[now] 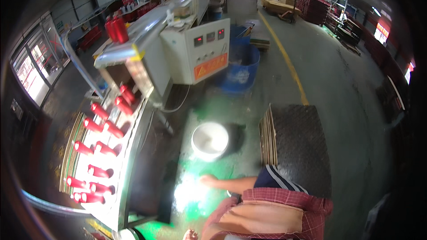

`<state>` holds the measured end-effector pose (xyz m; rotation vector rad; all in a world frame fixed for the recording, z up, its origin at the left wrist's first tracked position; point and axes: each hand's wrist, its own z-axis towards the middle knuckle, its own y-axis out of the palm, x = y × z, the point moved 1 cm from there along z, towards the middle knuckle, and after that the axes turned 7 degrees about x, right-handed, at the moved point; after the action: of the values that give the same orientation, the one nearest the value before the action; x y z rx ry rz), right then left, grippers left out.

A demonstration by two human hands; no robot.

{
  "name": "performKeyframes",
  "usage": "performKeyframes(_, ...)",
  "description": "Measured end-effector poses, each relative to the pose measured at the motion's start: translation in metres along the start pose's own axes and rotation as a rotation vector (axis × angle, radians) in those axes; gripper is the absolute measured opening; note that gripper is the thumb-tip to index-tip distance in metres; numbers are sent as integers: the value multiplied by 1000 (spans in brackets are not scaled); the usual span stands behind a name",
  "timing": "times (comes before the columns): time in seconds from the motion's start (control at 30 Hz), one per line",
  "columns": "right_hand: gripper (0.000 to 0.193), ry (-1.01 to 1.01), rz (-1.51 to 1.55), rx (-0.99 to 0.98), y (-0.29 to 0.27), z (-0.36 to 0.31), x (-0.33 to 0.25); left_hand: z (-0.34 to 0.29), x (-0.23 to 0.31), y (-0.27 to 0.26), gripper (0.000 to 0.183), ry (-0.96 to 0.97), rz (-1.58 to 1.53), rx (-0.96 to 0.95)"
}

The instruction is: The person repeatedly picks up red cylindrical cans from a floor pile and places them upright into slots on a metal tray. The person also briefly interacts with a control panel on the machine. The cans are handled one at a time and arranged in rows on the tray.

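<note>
My right arm reaches leftward from a navy sleeve point(281, 180) with white stripes. Blurred and above a bright patch of green floor, my right hand point(208, 180) shows no object in it, though its fingers are too smeared to read. A small skin-coloured shape point(190, 234) with finger-like ends shows at the lower edge; I cannot make out if it is my left hand. On the bright conveyor table point(116, 198) to the left, several red bottles point(106, 148) stand in loose rows. A white bucket point(210, 141) sits on the floor just beyond my right hand.
The conveyor runs into a metal tunnel machine point(147, 40) with a control panel point(209, 51). More red bottles point(116, 29) stand on top of it. Blue bins point(240, 69) are behind the panel. A stack of dark boards point(298, 142) lies to the right, near a yellow floor line point(284, 51).
</note>
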<state>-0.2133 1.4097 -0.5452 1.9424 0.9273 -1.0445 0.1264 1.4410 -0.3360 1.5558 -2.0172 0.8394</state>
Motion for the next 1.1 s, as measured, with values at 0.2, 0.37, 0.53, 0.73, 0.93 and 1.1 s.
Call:
performKeyframes(0.2, 17, -221, -405, -213, 214, -67, -10, -92, -114, -231, 14, 171, -373, 285)
performKeyframes(0.37, 17, 161, -277, -568, 387, -214, -39, -148, -208, -402, 23, 104, -451, 637)
performKeyframes(0.53, 22, 128, -644, -768, 564, -290, -34, -199, -263, -546, 32, 0, -760, 889)
performKeyframes(0.73, 27, -22, -809, -992, 723, -261, -23, -202, -316, -569, 35, -137, -968, 977)
performKeyframes(0.93, 28, -84, -870, -1134, 907, -254, -26, -220, -319, -557, 17, -380, -1253, 940)
performKeyframes(1.1, 20, -202, -931, -1362, 1051, -280, -34, -230, -277, -609, 20, -314, -872, 1063)
